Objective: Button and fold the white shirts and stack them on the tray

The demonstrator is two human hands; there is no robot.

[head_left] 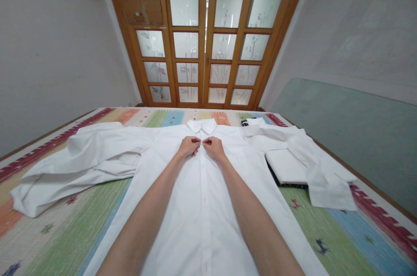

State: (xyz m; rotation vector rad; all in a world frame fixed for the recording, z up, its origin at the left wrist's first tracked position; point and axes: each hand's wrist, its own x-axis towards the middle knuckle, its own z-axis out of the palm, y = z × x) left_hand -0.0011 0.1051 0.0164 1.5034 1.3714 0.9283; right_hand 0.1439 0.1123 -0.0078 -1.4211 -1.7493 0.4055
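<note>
A white shirt lies flat and face up on a striped, many-coloured bedspread, collar at the far end and both sleeves spread out to the sides. My left hand and my right hand sit side by side on the chest just below the collar. Each hand is closed, fingers pinched on the shirt's front placket near the top button. The fingertips almost touch each other. What lies between the fingers is too small to make out beyond the cloth.
A folded white garment rests on a dark flat object under the right sleeve. A small dark item lies near the collar. Wooden doors with frosted panes stand beyond the bed. A greenish panel leans on the right wall.
</note>
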